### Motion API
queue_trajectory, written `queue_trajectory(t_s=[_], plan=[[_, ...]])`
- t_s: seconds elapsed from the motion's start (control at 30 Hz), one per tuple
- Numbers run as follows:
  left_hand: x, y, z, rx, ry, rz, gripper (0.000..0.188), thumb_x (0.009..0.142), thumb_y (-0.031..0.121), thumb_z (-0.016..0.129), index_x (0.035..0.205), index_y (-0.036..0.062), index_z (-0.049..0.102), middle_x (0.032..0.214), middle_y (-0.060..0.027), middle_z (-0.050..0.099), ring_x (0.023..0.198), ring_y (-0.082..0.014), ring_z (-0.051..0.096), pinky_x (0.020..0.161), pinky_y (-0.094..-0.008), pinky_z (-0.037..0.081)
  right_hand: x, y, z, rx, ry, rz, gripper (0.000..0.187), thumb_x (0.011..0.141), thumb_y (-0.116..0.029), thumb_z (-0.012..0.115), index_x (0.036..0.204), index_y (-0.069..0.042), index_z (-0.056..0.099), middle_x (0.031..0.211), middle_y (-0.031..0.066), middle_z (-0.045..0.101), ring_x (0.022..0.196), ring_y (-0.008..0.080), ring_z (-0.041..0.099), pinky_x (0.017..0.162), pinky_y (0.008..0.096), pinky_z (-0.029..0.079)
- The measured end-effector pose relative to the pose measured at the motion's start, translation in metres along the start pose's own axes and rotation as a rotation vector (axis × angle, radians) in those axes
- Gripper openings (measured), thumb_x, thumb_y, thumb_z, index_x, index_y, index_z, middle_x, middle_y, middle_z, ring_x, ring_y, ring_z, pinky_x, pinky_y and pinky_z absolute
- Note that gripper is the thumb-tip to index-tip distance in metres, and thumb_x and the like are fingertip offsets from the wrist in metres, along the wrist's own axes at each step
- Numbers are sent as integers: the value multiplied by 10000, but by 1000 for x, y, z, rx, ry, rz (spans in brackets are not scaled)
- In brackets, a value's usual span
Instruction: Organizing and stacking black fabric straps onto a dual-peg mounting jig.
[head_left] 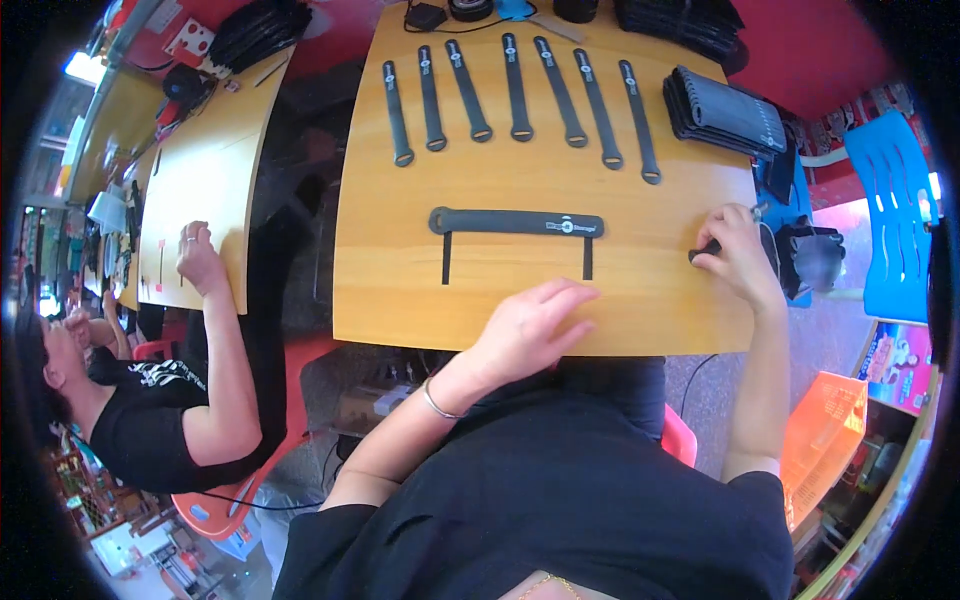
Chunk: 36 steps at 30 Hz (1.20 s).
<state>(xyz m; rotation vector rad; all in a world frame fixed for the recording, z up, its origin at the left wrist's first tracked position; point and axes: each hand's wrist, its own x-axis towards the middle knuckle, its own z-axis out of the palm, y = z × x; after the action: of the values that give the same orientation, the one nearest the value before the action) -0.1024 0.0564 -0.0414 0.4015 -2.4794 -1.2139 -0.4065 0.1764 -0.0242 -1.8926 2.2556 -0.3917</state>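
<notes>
A grey strap is laid across the counter, at the tops of two black marks. The left hand is held near it, fingers apart. A small black object is clamped between the fingers of the right hand.

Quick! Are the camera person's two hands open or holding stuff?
Left hand: loosely open, no object visible in it.
Right hand: closed on a small black piece, material unclear.

Wooden table: seven dark straps farther off, eighth strap crosswise nearer; grey stack right.
</notes>
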Motion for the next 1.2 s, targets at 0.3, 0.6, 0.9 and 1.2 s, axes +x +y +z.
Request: queue_trajectory(t_s=[0.3, 0.6, 0.9, 1.2], plan=[[0, 8, 12, -383, 113, -167, 368, 853, 110, 670, 1175, -8, 538, 1055, -120, 610, 734, -128, 637, 618, -253, 536, 6, -119, 22, 307, 60, -200, 258, 666, -138, 760, 830, -90, 566, 739, 52, 593, 721, 263, 582, 766, 368, 434], [-14, -8, -31, -671, 343, -395, 79, 864, 8, 641, 927, -13, 597, 842, -84, 670, 706, -121, 654, 600, -212, 524, 10, -147, 26, 712, -19, 30, 306, 734, -167, 761, 991, -73, 622, 808, 100, 641, 704, 222, 622, 630, 329, 497], [-27, -59, -75, -622, 566, -557, 67, 863, -18, 622, 927, -17, 643, 792, -43, 656, 682, -109, 652, 613, -214, 524, 13, -111, 43, 918, -131, 211, 184, 834, -36, 629, 1013, -34, 672, 842, 72, 651, 709, 139, 606, 634, 255, 476], [-23, -85, -92, -453, 518, -531, 149, 866, -43, 581, 983, -47, 673, 902, -46, 579, 765, -96, 640, 718, -208, 529, 33, -113, 64, 1164, 1, 380, 168, 861, 26, 598, 1019, 0, 651, 895, 24, 559, 696, 80, 560, 639, 202, 466]])
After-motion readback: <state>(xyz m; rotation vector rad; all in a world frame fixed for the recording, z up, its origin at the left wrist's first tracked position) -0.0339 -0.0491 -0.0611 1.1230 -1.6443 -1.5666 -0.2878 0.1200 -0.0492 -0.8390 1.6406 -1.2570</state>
